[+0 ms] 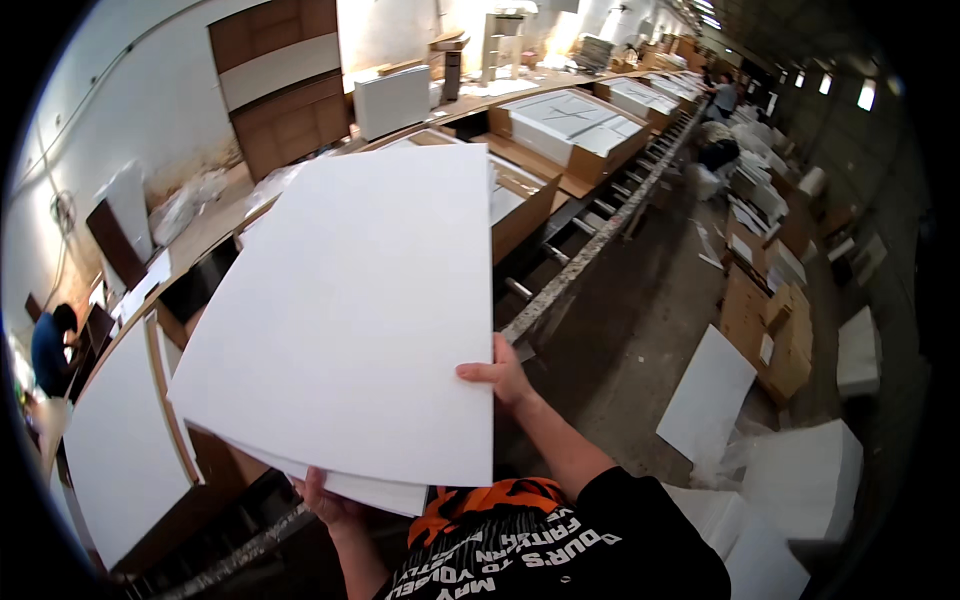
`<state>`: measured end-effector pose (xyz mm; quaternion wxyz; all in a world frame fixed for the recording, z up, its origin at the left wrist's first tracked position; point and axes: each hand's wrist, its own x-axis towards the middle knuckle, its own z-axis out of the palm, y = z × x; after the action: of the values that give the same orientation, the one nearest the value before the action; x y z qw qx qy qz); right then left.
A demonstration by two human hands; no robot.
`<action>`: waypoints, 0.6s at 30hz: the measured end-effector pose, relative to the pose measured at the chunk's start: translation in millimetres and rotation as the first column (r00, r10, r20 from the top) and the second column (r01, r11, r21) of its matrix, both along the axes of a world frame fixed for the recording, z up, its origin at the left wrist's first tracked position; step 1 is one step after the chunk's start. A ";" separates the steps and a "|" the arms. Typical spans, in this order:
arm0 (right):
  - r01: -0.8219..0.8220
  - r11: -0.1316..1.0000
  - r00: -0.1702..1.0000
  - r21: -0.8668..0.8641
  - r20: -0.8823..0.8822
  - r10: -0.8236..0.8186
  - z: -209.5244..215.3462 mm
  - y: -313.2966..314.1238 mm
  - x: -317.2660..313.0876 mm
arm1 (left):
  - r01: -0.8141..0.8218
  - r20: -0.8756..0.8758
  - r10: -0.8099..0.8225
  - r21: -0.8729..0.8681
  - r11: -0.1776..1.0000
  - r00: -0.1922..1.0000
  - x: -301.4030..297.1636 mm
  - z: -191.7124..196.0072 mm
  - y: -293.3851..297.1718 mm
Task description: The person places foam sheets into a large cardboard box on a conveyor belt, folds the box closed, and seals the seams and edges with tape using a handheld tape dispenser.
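Observation:
A large white flat panel [350, 300] spans the middle of the view, held tilted in front of my body. Beneath its near edge the corner of another white panel [385, 494] sticks out. My right hand [506, 378] grips the right edge, thumb on the top face and fingers underneath. My left hand [328, 500] closes on the near edge, with its thumb up against the panels; its other fingers are mostly hidden. Just past the panels, partly covered by them, lies an open cardboard box [522, 228] on the roller conveyor [558, 256].
More open boxes with white panels [575, 118] line the conveyor. Another white panel [125, 440] lies at left. Loose boards [708, 392], cardboard [765, 325] and foam blocks [805, 475] litter the floor at right. A person in blue [50, 350] works far left; others stand far back.

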<state>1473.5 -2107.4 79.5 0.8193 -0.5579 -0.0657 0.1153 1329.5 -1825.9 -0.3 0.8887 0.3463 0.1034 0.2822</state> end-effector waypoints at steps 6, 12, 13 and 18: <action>0.114 0.965 0.970 0.235 0.185 -0.160 47.4 -68.1 44.6 | 0.122 -0.034 -0.122 -0.019 0.992 0.992 4.8 37.5 46.1; 0.268 0.941 0.940 0.208 0.156 -0.302 90.1 -60.7 112.4 | -0.178 -0.038 0.185 0.143 0.974 0.982 4.5 154.1 89.1; 0.359 0.920 0.918 0.160 0.117 -0.379 86.4 -53.1 129.8 | -0.206 -0.019 0.210 0.136 0.969 0.977 1.7 175.7 94.6; 0.468 0.861 0.884 0.197 -0.115 -0.454 86.4 42.9 179.5 | -0.537 0.178 0.507 0.264 0.801 0.843 -77.2 225.8 176.1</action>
<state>1653.0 -2064.5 165.9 0.8811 -0.4596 0.0838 -0.0739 1252.3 -1649.8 225.6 0.7163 0.4224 0.1063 0.5451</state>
